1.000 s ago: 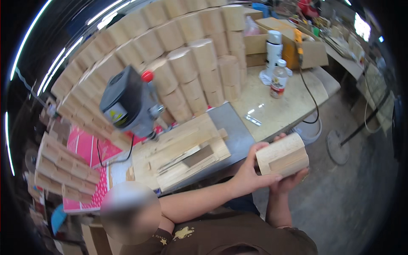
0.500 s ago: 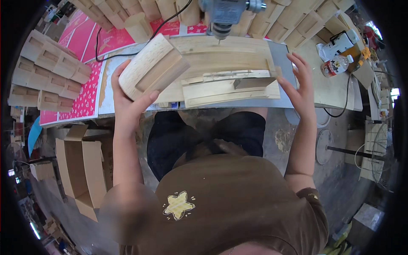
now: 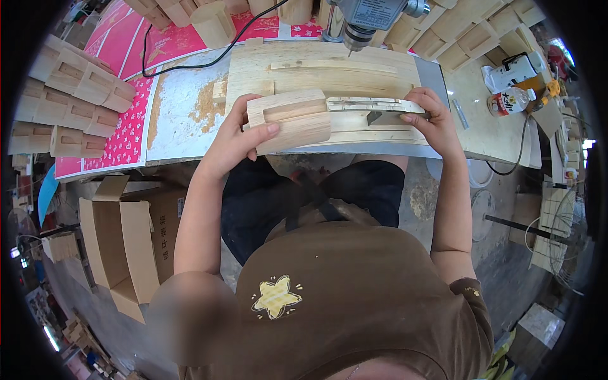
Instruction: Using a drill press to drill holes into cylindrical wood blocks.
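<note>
My left hand (image 3: 235, 140) is wrapped round the left end of a pale wooden block (image 3: 301, 132) with rounded sides and a rectangular recess, thumb across its near face. The block lies level over the left part of a wooden jig (image 3: 361, 136), its right end by a narrow wooden strip (image 3: 367, 103). At the strip's far right end, my right hand (image 3: 438, 123) closes fingers and thumb round it. A thin dark metal plate (image 3: 375, 118) sits just below the strip. Behind them, a drill head (image 3: 372, 14) points its bit down at a wooden board (image 3: 329, 73).
Stacked wooden blocks (image 3: 82, 85) stand at the left, with more along the back. A black cable (image 3: 196, 66) crosses the pink covering. On the right are a bottle (image 3: 510, 101) and a marker (image 3: 460, 114). Below left sits an opened cardboard box (image 3: 136, 234).
The block has come down and right from a tilted hold to lie level over the jig. My right hand has closed from spread fingers onto the strip's end. The view has shifted slightly.
</note>
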Available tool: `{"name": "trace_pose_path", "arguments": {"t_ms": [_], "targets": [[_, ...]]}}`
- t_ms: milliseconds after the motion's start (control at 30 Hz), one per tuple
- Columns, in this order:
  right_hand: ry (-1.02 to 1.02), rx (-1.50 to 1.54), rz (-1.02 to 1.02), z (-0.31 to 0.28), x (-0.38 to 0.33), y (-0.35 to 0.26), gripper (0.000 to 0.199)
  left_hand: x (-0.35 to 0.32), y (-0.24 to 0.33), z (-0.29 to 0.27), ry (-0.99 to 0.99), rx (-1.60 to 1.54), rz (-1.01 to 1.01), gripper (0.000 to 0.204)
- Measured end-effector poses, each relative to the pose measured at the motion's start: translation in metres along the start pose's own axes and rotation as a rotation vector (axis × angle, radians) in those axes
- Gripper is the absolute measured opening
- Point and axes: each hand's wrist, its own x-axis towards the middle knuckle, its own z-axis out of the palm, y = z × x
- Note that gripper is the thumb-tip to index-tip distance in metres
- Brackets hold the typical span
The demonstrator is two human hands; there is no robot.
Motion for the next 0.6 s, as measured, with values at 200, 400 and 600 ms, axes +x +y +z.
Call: {"name": "trace_pose_path", "arguments": {"t_ms": [200,400,600], "targets": [[-0.039,-0.027,0.048,-0.005,0.000,-0.002,0.024,0.015,0.005,0.015,0.018,0.022,0.058,0.080],[-0.010,-0.144,-0.108,0.018,0.008,-0.011,0.026,0.033,-0.017,0.065,0.319,0.140,0.430,0.093],[0.262,-0.282,-0.076,0.015,0.017,0.006,0.033,0.043,-0.047,0.080,0.408,0.253,0.614,0.079]]}}
